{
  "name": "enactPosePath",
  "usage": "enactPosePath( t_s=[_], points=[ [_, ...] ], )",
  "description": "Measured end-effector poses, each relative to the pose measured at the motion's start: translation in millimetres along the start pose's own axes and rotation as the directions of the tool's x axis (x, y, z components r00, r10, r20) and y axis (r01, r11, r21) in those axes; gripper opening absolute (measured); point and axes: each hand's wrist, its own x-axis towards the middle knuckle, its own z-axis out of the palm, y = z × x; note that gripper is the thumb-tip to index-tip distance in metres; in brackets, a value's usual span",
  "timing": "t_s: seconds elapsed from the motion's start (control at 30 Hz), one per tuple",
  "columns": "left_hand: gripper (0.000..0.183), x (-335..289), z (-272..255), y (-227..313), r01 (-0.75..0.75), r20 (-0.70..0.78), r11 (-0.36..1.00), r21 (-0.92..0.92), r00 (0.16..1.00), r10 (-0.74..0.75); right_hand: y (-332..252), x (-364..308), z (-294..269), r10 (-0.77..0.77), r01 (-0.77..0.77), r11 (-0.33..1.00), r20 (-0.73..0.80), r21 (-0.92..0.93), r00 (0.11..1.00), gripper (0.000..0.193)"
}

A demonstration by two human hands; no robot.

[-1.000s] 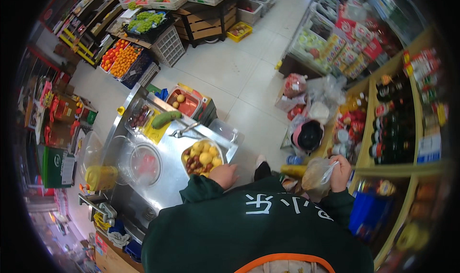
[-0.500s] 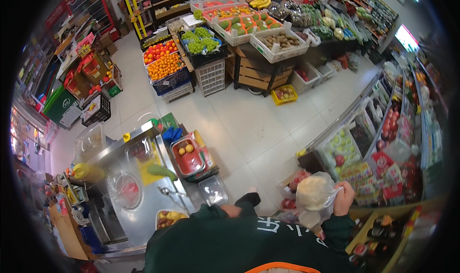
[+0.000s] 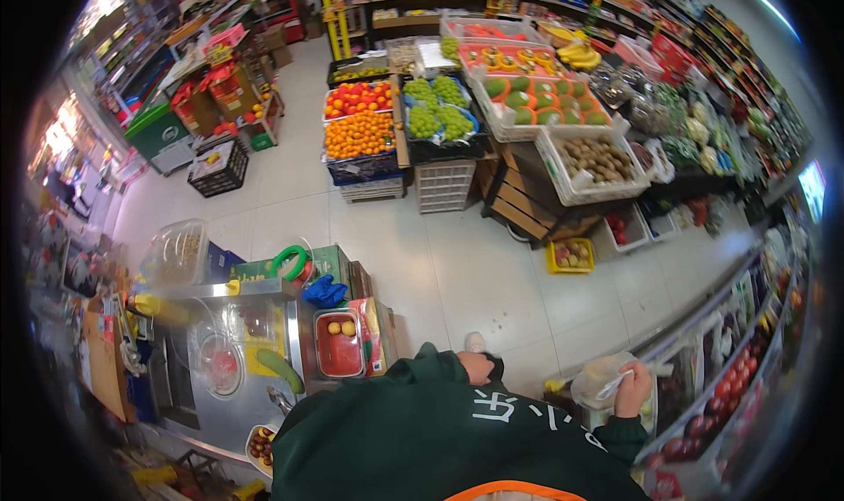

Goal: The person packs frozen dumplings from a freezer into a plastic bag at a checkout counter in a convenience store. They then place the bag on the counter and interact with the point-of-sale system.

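Observation:
My right hand [image 3: 635, 388], at the lower right, is closed round the gathered top of a clear plastic bag [image 3: 596, 381]. Something pale and bulky fills the bag, but its kind cannot be made out through the plastic. My left hand [image 3: 476, 368] pokes from a dark green sleeve in front of my body. Only its back shows clearly, its fingers are hidden, and no held thing is visible there. Below the bag are the fruit shelves of the right-hand display.
A steel sink counter [image 3: 220, 413] stands at the left with a green gourd [image 3: 281, 371] on it. Beside it is a red-bottomed tub [image 3: 339, 353] with two round yellow fruits. Crates of oranges [image 3: 359, 136] and kiwis [image 3: 600, 160] stand ahead. Along the right runs a refrigerated display [image 3: 703, 360].
My body has moved forward and turned left; the fruit stand now sits nearer and further right in view. The bag has stayed in my right hand, hanging beside the right display.

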Motion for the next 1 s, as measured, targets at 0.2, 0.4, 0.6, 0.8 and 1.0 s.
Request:
enactPosePath(
  t_s=[0.2,0.4,0.6,0.8,1.0],
  points=[
    [0.040,-14,-56,-84,0.344,0.004,0.914,-0.214,0.936,-0.351,-50,154,143,-0.213,0.128,0.953,0.307,0.274,0.928,0.015],
    [0.048,-41,-103,-150,0.475,-0.201,0.759,-0.445,0.773,-0.602,-183,264,288,-0.567,0.352,0.813,0.494,0.463,0.660,0.013],
    [0.042,-49,-126,-268,0.382,-0.242,0.618,-0.687,0.682,-0.690,-304,327,448,-0.710,0.447,0.701,0.490,0.556,0.505,0.015],
    [0.038,-91,-203,-408,0.305,-0.458,0.627,-0.717,0.473,-0.753,-430,355,570,-0.691,0.478,0.711,0.639,0.515,0.339,0.019],
    [0.048,-194,-287,-504,0.506,-0.281,0.399,-0.765,0.295,-0.913,-561,381,693,-0.804,0.552,0.569,0.553,0.609,0.218,0.019]
  ],
)
